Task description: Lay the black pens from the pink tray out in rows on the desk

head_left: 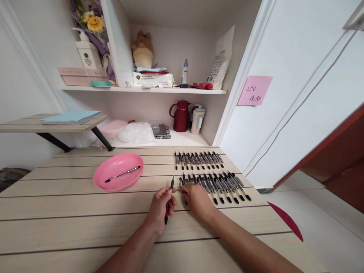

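The head view shows a slatted wooden table (85,227) with both hands over it, near the middle. The left hand (160,204) is closed around a slim black pen (172,184), which stands at a slant, its pale tip pointing up and away from the person and its dark end showing below the fingers. Just beside it, the right hand (197,199) is lowered, palm down with fingers curled, at the left end of the front row of pens (217,188); the knuckles hide the fingertips, so I cannot tell whether they grip a pen or merely touch one. The pens in that row lie side by side, tips away from the person, several with black caps at the near end. Beyond it lies a back row of pens (197,158), shorter in the view and set apart by a strip of bare wood. To the left of the hands, a pink scalloped bowl (113,163) rests on the table, a single loose pen (122,174) lying slantwise in it. A dark red jug (181,117) and a pale tumbler (197,119) stand behind the rows
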The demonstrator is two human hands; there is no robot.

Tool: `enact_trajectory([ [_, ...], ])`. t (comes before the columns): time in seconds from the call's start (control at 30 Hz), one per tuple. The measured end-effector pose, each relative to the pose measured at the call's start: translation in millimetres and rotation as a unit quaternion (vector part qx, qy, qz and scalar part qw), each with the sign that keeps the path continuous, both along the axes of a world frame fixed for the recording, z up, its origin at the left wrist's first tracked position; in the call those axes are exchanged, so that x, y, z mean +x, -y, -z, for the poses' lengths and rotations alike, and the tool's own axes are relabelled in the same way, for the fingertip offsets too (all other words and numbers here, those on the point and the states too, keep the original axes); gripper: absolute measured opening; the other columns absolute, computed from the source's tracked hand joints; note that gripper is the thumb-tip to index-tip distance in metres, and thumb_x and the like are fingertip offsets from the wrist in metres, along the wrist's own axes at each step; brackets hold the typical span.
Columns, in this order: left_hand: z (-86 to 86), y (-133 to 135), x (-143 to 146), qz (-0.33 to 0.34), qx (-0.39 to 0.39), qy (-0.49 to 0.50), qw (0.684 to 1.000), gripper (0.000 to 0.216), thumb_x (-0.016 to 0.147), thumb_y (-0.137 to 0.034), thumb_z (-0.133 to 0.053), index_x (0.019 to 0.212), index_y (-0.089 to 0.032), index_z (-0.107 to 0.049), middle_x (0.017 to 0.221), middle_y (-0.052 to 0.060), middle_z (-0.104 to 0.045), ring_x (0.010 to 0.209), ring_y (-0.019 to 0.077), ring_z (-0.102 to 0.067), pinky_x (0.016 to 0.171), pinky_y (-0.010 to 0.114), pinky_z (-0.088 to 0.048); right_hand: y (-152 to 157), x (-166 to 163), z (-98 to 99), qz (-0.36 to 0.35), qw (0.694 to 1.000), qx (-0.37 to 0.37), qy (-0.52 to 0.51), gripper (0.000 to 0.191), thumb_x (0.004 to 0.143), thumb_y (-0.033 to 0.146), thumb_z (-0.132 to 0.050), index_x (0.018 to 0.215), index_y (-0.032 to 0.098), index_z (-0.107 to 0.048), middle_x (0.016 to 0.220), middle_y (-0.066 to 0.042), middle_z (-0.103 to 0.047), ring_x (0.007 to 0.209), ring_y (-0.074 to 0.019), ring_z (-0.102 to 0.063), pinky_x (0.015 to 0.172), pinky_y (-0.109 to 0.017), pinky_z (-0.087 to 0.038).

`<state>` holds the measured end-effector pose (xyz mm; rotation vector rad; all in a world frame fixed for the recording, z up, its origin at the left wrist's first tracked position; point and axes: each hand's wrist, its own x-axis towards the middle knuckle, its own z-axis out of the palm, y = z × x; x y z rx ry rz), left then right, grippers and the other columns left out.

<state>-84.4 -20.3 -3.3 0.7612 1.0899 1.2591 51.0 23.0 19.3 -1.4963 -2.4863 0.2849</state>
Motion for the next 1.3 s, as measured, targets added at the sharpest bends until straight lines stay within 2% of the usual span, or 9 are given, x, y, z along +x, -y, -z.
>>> enact_trajectory([
  [0.17, 0.8, -0.4, 0.1, -0.002, 0.004, -0.002, 1.0, 0.028, 0.071, -0.039, -0.053, 0.086, -0.015, -0.054, 0.051, -0.005, -0.051, 0.03, 0.0024, -0.034, 0.03, 0.016, -0.018, -1.0, -4.3, 3.6, -0.019, 0.998, 0.023, 0.06, 0.02, 0.077, 0.011, -0.043, 0.073, 0.016, -0.062, 0.076, -0.007, -0.062, 0.063, -0.0134, -0.056, 0.055, -0.022, -0.032],
  [0.47, -1.1, 0.4, 1.0, -0.002, 0.001, -0.004, 1.0, 0.028, 0.07, -0.039, -0.054, 0.086, -0.015, -0.054, 0.051, -0.006, -0.05, 0.03, 0.0021, -0.034, 0.03, 0.015, -0.018, -4.4, -7.2, 10.8, -0.017, 0.995, 0.049, 0.09, 0.021, 0.078, 0.013, -0.04, 0.076, 0.016, -0.06, 0.079, -0.008, -0.06, 0.06, -0.0148, -0.056, 0.05, -0.023, -0.03],
  [0.97, -3.3, 1.3, 1.3, -0.006, -0.008, -0.005, 1.0, 0.031, 0.069, -0.04, -0.054, 0.089, -0.016, -0.055, 0.053, -0.006, -0.051, 0.03, 0.0025, -0.035, 0.03, 0.016, -0.019, -6.0, 14.1, -1.3, 0.048, 0.999, 0.022, -0.007, 0.015, 0.077, 0.016, -0.044, 0.075, 0.019, -0.059, 0.08, -0.003, -0.06, 0.073, -0.0131, -0.055, 0.06, -0.022, -0.03],
  [1.07, -4.6, 1.4, 1.9, -0.018, -0.008, -0.015, 1.0, 0.031, 0.066, -0.04, -0.057, 0.086, -0.016, -0.056, 0.055, -0.005, -0.052, 0.033, 0.003, -0.039, 0.031, 0.015, -0.022, -2.2, 15.0, -6.3, 0.051, 0.998, 0.027, -0.006, 0.017, 0.079, 0.017, -0.043, 0.075, 0.02, -0.059, 0.079, -0.003, -0.06, 0.072, -0.0127, -0.055, 0.059, -0.022, -0.029],
  [1.17, -6.9, 0.5, 1.8, -0.057, -0.004, -0.038, 0.998, 0.033, 0.061, -0.038, -0.062, 0.084, -0.015, -0.059, 0.062, -0.002, -0.053, 0.043, 0.006, -0.048, 0.036, 0.016, -0.032, 5.1, 18.0, -11.6, 0.048, 0.998, 0.034, -0.011, 0.019, 0.081, 0.02, -0.041, 0.076, 0.02, -0.059, 0.078, -0.002, -0.06, 0.069, -0.0123, -0.054, 0.057, -0.022, -0.028],
  [1.23, -8.0, -1.1, 0.8, -0.086, 0.002, -0.066, 0.994, 0.033, 0.058, -0.037, -0.064, 0.081, -0.014, -0.061, 0.065, 0.0, -0.055, 0.051, 0.0085, -0.052, 0.041, 0.017, -0.037, 12.0, 21.7, -14.0, 0.039, 0.999, 0.032, -0.016, 0.019, 0.081, 0.021, -0.041, 0.076, 0.02, -0.059, 0.078, -0.003, -0.06, 0.069, -0.0124, -0.054, 0.057, -0.023, -0.028],
  [1.3, -7.8, -4.1, -1.2, -0.096, 0.003, -0.117, 0.988, 0.032, 0.057, -0.037, -0.064, 0.078, -0.013, -0.063, 0.061, 0.0, -0.055, 0.05, 0.0088, -0.05, 0.042, 0.018, -0.037, 19.7, 25.8, -14.1, 0.023, 0.999, 0.02, -0.022, 0.018, 0.081, 0.021, -0.041, 0.076, 0.019, -0.059, 0.078, -0.003, -0.06, 0.07, -0.013, -0.054, 0.058, -0.023, -0.028],
])
